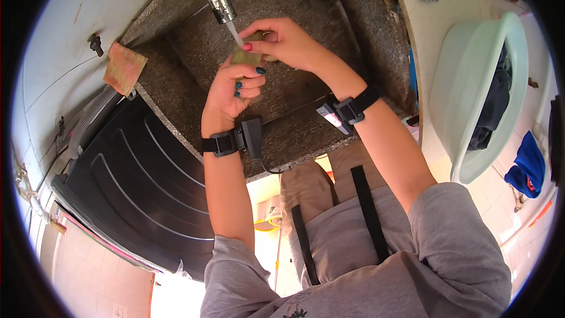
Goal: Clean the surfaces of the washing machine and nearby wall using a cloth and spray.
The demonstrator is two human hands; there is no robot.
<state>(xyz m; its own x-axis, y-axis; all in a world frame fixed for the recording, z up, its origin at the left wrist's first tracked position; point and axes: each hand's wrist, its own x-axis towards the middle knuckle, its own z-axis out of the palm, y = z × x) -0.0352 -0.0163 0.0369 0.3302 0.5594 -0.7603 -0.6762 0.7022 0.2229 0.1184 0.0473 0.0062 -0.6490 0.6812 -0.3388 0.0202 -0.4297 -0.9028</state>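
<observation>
Grey shirt [376, 288] nearest, hands [231, 87] [292, 45] hold a greenish object [246, 58] under running water [235, 33].

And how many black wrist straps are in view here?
2: the left strap is fastened just behind the left hand, the right strap farther back behind the right hand. No others show.

A white wall [56, 35] bears 2 dark fittings [95, 45] — the tiled floor [485, 209] is bright.
</observation>
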